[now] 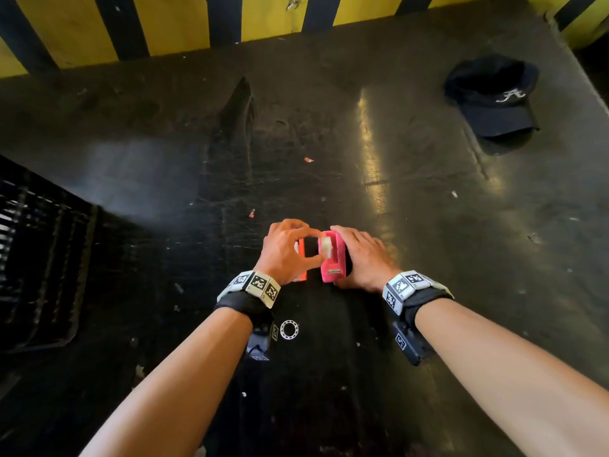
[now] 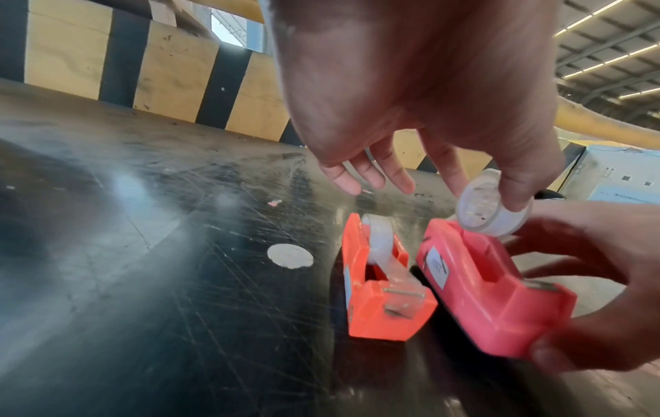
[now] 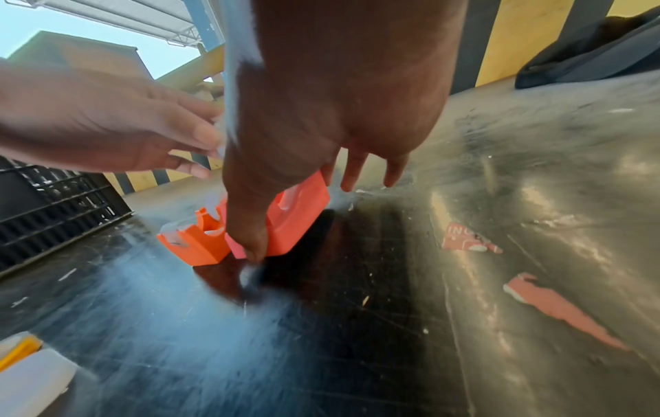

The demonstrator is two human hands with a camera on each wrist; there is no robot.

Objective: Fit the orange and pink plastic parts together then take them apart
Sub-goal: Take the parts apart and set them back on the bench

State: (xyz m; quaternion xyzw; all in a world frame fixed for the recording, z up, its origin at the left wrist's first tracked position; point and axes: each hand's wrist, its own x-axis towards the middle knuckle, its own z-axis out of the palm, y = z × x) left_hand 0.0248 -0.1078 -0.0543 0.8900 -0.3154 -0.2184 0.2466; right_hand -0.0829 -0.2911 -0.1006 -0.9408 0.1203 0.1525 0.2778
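At the lower centre of the head view, your right hand (image 1: 361,257) grips the pink tape dispenser (image 1: 333,257), thumb and fingers curled round its sides. Just left of it, your left hand (image 1: 286,249) pinches a small white tape roll (image 2: 494,207) over the pink holder's cradle. The orange tape dispenser (image 2: 380,282) stands on the dark scratched table (image 1: 428,225) beside it, its own roll seated.

orange part (image 1: 300,258) mostly hidden behind left hand (image 1: 286,250), crate (image 1: 36,252) cut off
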